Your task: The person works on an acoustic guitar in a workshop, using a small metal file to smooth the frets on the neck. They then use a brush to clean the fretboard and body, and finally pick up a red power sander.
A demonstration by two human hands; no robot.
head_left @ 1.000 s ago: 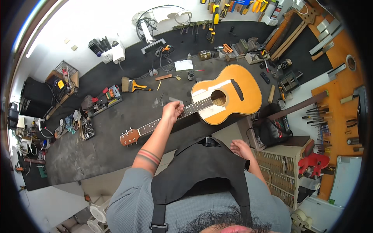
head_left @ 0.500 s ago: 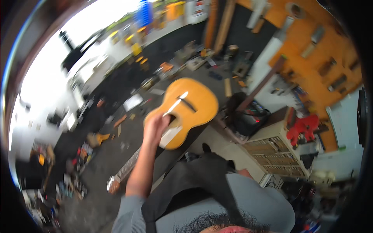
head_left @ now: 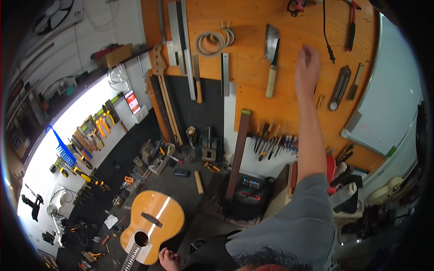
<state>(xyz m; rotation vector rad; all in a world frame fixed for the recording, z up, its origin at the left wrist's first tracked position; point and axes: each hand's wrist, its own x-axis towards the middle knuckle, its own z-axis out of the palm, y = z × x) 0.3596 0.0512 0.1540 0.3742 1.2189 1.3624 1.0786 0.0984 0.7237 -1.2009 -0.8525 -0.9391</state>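
An acoustic guitar [head_left: 169, 221] lies on the dark workbench, its pale top facing up and its neck running down out of view. Beside the guitar's lower edge is my left hand [head_left: 169, 259], fingers curled in, with nothing visible in them. My right hand [head_left: 308, 72] is raised on an outstretched arm against the orange wooden tool wall [head_left: 253, 58]. Its fingers are closed; a thin dark edge shows by the wrist, but what they hold, if anything, is hidden. Left of that hand hangs a cleaver-like blade with a wooden handle [head_left: 271, 81].
A perforated metal tool [head_left: 340, 88] and a small knife [head_left: 353, 81] hang at the right, near a whiteboard [head_left: 384, 108]. An upright brown beam [head_left: 238, 156] stands by a black device with a lit display [head_left: 251, 185]. Pliers [head_left: 103, 124] line the left wall; small tools clutter the bench.
My view has swung up and right to the tool wall. My right arm now reaches up to it. My left hand has gone from over the guitar's soundhole to its edge.
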